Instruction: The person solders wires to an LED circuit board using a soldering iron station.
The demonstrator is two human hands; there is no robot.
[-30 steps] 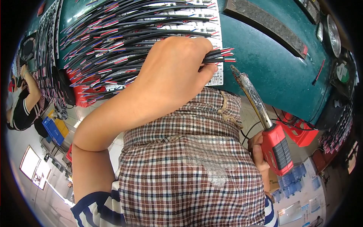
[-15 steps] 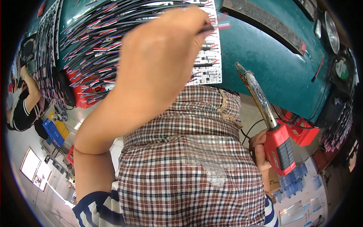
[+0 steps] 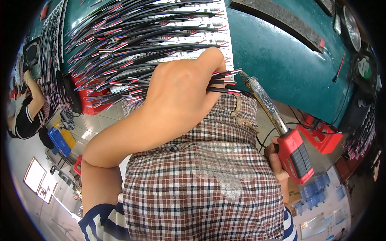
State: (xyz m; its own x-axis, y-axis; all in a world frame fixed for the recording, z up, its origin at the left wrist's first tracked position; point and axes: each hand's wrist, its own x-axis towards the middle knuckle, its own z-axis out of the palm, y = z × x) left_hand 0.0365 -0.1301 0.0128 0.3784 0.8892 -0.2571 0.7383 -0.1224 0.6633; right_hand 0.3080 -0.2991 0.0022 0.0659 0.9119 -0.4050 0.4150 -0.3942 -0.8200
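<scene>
Pinching, left hand: thumb and fingers of the left hand (image 3: 181, 82) closed on several black cables (image 3: 230, 90); bared coloured wire ends poke out to the right, other ends show left of the wrist.
Bundle position: at the near edge of the desk (image 3: 273, 60), by the panel's near right corner.
Right hand: the right hand (image 3: 277, 164) wrapped around the red-and-black handle of a soldering iron (image 3: 298, 156), below the desk's near edge.
Iron tip: angled up and left, right beside the uppermost held wire ends; contact cannot be told.
Panel: white circuit board panel (image 3: 197, 39) flat on the desk, reaching the near edge; rows of black cables (image 3: 132, 34) lie across it, fanning left.
Desk, right of panel: long dark bar (image 3: 277, 24), set obliquely.
Desk, toward right edge: short red-and-black lead (image 3: 339, 69); round metal dish (image 3: 352, 30) farther back.
Below near edge: red stool (image 3: 321, 140); checked apron (image 3: 201, 172) on the person.
Far left: a co-worker's bare arm (image 3: 36, 94).
</scene>
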